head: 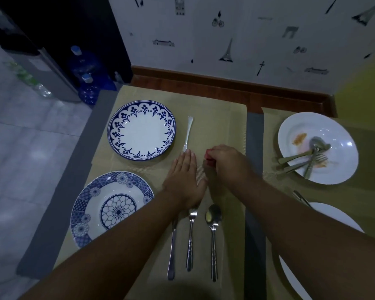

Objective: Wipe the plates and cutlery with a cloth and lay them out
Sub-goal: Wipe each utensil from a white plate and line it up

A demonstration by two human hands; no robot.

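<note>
Now we have our left hand pressed flat and open on the tan placemat, fingers straight and together, gripping nothing, while our right hand is curled into a fist just beside it, closed on a small red thing that peeks out at the knuckles; whether that is the cloth we cannot tell. Just beyond the left fingertips lies a knife, its near end almost touching them, and to the left of that knife sits the plate with the blue floral rim. Nearer to us and left of the left wrist rests the second blue patterned plate, partly hidden by our forearm. Behind both hands, toward our body, three pieces lie side by side: another knife, a fork whose tines reach under the left palm, and a spoon below the right fist. Well apart to the right of the right hand stands a white plate with orange smears, holding a heap of used cutlery, and another white plate shows under our right forearm
</note>
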